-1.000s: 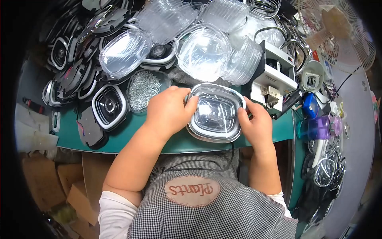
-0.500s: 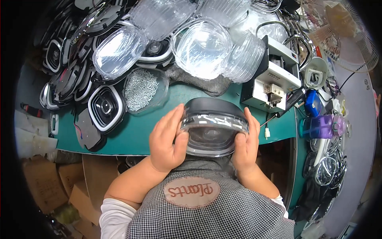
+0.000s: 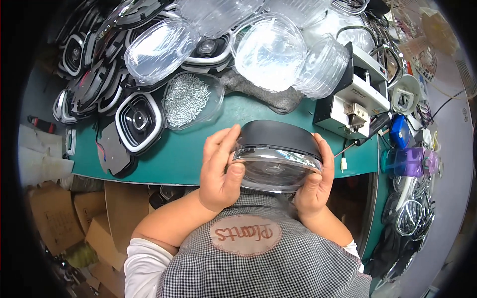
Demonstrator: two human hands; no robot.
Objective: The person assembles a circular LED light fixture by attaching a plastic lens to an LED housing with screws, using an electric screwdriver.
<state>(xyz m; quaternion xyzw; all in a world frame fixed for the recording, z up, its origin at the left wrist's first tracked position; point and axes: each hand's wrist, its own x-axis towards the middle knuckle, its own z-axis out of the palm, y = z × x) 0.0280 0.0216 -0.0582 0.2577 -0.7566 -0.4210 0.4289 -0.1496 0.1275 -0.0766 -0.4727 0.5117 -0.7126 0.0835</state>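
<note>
Between my two hands is a rounded black housing with a clear, glossy cover on the side facing me. It is tilted up at the table's front edge, close to my apron. My left hand grips its left side, thumb on the clear cover and fingers along the black wall. Around the right side, my right hand holds it the same way. Through the cover a round shape shows dimly in the middle.
Beyond lie a clear tub of screws, stacked clear plastic covers, a grey cloth and black-and-white lid parts. At right stand a white-and-black machine, a screwdriver-like tool and a purple bottle. Cardboard boxes sit below left.
The view has shifted slightly. Both hands have turned the housing a little, so its black side shows more and the inside shows less clearly through the cover. The grip stays the same.
</note>
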